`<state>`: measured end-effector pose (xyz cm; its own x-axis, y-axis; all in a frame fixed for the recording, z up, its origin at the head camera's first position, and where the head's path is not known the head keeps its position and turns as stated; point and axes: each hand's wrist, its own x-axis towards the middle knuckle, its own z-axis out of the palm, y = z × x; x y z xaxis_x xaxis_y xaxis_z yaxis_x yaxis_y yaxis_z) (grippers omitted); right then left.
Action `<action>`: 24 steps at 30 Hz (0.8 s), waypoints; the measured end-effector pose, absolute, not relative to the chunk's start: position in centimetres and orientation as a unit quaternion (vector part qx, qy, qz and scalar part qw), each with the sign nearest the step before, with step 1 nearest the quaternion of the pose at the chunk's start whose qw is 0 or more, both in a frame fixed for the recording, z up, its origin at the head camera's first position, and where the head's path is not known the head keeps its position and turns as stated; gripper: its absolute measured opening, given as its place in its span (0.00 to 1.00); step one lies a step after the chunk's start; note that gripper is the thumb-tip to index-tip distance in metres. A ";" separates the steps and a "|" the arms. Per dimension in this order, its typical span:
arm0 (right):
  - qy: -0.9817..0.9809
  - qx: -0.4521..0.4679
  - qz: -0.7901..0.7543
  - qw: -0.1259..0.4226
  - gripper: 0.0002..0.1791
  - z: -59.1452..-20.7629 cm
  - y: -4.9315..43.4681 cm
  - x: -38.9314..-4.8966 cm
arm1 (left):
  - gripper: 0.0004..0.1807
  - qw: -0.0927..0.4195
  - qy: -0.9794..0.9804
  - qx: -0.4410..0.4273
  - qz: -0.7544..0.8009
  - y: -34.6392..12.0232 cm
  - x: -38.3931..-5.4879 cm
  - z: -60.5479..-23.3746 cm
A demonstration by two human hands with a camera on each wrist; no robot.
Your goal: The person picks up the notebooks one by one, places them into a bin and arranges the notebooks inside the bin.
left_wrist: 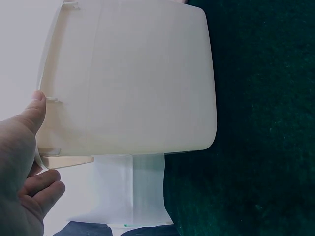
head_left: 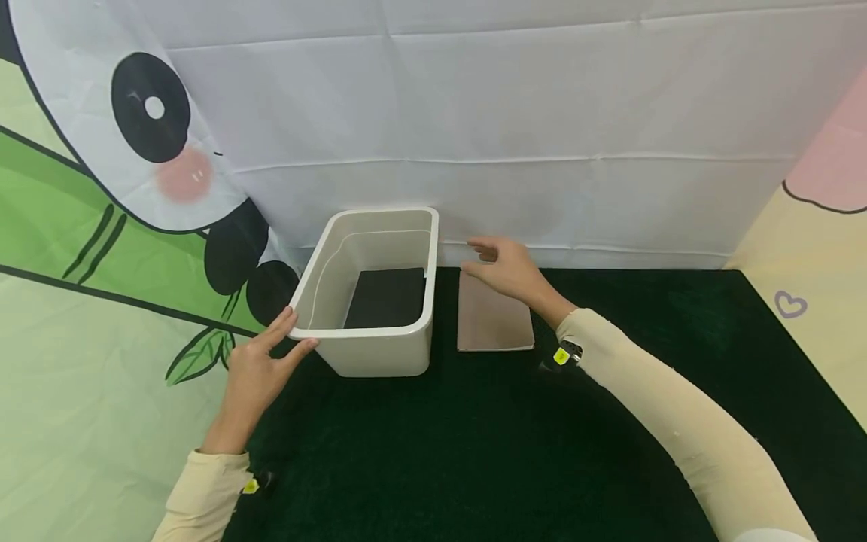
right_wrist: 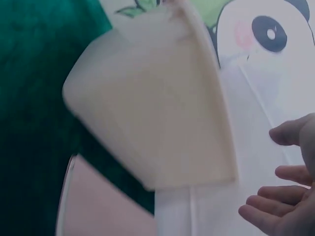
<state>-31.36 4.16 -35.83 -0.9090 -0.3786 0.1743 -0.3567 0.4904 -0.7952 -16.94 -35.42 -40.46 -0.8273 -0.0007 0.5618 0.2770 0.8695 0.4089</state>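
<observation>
A white plastic storage bin (head_left: 379, 352) stands at the back of the dark green table. My left hand (head_left: 260, 369) grips its near left corner by the rim; in the left wrist view the thumb (left_wrist: 35, 110) presses on the rim and the other fingers bend beneath it. Inside the bin lies a flat black rectangular thing (head_left: 386, 297), its kind unclear. Right of the bin, a pinkish-brown notebook (head_left: 494, 320) rests flat on the table. My right hand (head_left: 504, 267) hovers over the notebook's far end, fingers relaxed and holding nothing.
The dark green cloth (head_left: 474, 452) covers the table. A pale curtain (head_left: 508, 113) hangs directly behind the bin and notebook, with a printed panda (head_left: 149, 105) at the left. Each wrist wears a dark strap with a yellow tag.
</observation>
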 end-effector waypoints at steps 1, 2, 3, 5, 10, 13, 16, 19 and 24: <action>0.865 -0.215 -0.452 0.004 0.33 -36.3 4.8 -31.4 | 0.35 0.284 -0.924 -0.074 -0.245 -35.4 -17.0 -40.5; 0.867 -0.218 -0.447 -0.004 0.34 -36.8 5.4 -31.5 | 0.35 0.283 -0.924 -0.073 -0.245 -35.4 -17.0 -40.5; 0.869 -0.221 -0.443 -0.010 0.35 -37.3 6.0 -31.5 | 0.36 0.282 -0.925 -0.071 -0.246 -35.4 -17.0 -40.5; 0.872 -0.229 -0.432 -0.021 0.35 -38.3 7.0 -31.5 | 0.35 0.285 -0.924 -0.070 -0.245 -35.5 -17.0 -40.6; 0.884 -0.248 -0.391 -0.062 0.34 -41.0 9.0 -31.5 | 0.35 0.298 -0.921 -0.074 -0.242 -35.6 -16.9 -40.7; 0.891 -0.246 -0.375 -0.073 0.34 -42.3 9.9 -31.2 | 0.35 0.308 -0.919 -0.078 -0.236 -35.6 -17.0 -40.8; 0.897 -0.239 -0.367 -0.066 0.35 -43.4 10.6 -30.9 | 0.34 0.316 -0.918 -0.081 -0.227 -35.6 -17.1 -40.8; 0.905 -0.231 -0.354 -0.057 0.36 -44.7 11.2 -30.7 | 0.34 0.321 -0.917 -0.084 -0.223 -35.5 -17.1 -40.8; 0.911 -0.223 -0.345 -0.036 0.38 -46.7 11.8 -30.1 | 0.34 0.327 -0.913 -0.091 -0.226 -35.7 -17.3 -41.0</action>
